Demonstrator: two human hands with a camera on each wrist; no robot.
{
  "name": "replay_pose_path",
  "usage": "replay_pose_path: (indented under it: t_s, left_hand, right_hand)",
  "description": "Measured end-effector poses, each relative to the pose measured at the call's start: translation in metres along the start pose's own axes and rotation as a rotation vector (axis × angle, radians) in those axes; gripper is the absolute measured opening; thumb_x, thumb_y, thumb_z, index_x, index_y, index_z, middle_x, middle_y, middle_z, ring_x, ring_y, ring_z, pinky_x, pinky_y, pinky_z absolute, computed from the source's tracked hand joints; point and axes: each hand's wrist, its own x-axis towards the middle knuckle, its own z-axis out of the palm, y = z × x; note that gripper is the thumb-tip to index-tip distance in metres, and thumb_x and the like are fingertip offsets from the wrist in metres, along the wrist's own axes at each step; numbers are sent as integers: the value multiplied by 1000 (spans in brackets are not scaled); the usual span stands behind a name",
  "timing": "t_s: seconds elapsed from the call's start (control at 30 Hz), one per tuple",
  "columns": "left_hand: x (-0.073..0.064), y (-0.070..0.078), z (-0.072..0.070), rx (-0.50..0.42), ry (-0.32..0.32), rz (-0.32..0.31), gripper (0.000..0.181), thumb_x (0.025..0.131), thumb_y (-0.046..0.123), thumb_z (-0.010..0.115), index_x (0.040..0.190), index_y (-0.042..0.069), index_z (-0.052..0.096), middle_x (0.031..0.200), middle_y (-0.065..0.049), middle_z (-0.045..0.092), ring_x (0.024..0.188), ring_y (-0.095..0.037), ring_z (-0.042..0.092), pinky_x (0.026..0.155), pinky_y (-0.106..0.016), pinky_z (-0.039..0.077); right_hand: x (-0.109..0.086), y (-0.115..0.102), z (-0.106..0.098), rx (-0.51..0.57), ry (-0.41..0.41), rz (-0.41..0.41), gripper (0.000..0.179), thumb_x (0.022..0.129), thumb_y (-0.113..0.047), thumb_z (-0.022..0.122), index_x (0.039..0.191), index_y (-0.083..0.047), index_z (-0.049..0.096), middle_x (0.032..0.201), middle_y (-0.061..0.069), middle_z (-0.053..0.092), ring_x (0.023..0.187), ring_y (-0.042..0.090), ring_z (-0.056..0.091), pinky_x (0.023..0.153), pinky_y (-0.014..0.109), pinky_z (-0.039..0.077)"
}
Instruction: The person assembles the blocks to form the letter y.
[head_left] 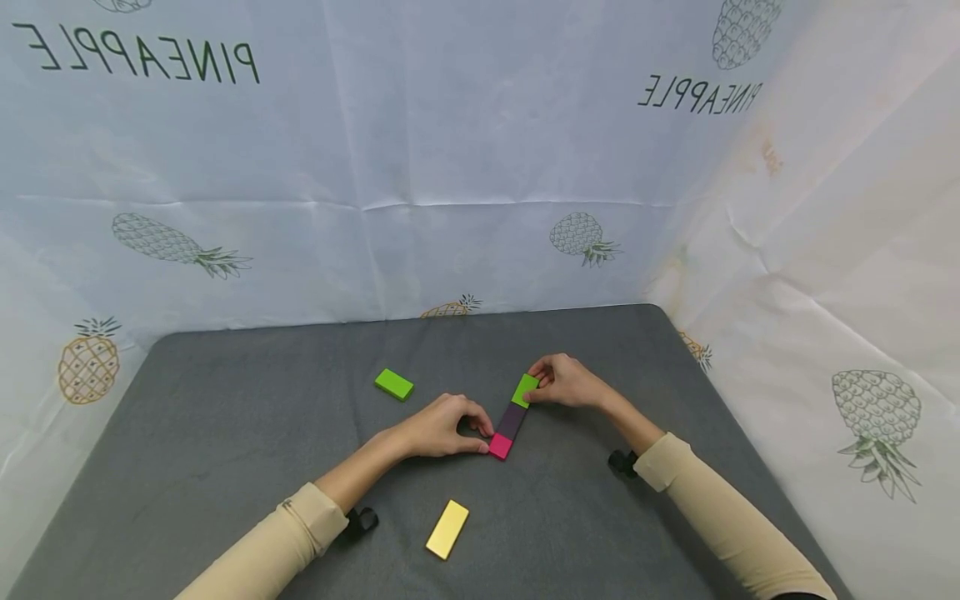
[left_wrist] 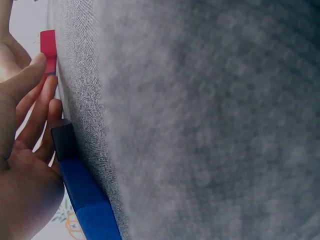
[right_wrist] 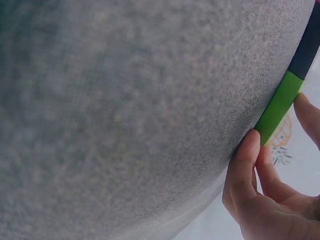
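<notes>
A straight row lies on the grey table: a green block, a dark block and a pink-red block, end to end. My right hand pinches the green block between thumb and fingers at the row's far end. At the near end, my left hand touches the left side of the pink-red block with thumb and fingertips, fingers loosely bent. Beside that hand's fingers, the left wrist view shows a blue piece with a dark end; the left hand hides it in the head view.
Another green block lies farther back, left of the row. A yellow block lies nearer, below the left hand. White cloth with pineapple prints hangs behind the table and along its sides.
</notes>
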Motion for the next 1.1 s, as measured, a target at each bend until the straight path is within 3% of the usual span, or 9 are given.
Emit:
replay_pose_path:
  t_s: [0.53,0.83,1.1]
  left_hand:
    - [-3,-3,0,-2,14,15,18,97,20,84,113,11,82,107,-1,82,100,-15,73,92,-29,60]
    - [-11,-3,-15,35,70,-30,19,98,22,83,114,13,81,111,1,82,103,-18,71,96,-38,56]
    - [-23,-7,-31,62,122,-68,20,98,23,82,116,12,81,112,-2,82,104,-21,68,97,-41,53]
  right_hand:
    - [-8,-9,0,39,34,-24,43,94,-20,84,126,5,71,118,21,75,102,23,73,89,37,62]
    - [-20,-33,13,87,-32,-93,45,95,-21,84,128,6,70,116,19,77,98,19,74,82,24,61]
    - [-32,-46,30,85,-94,-132,39,95,-21,86,124,1,72,111,11,73,93,7,68,84,20,60]
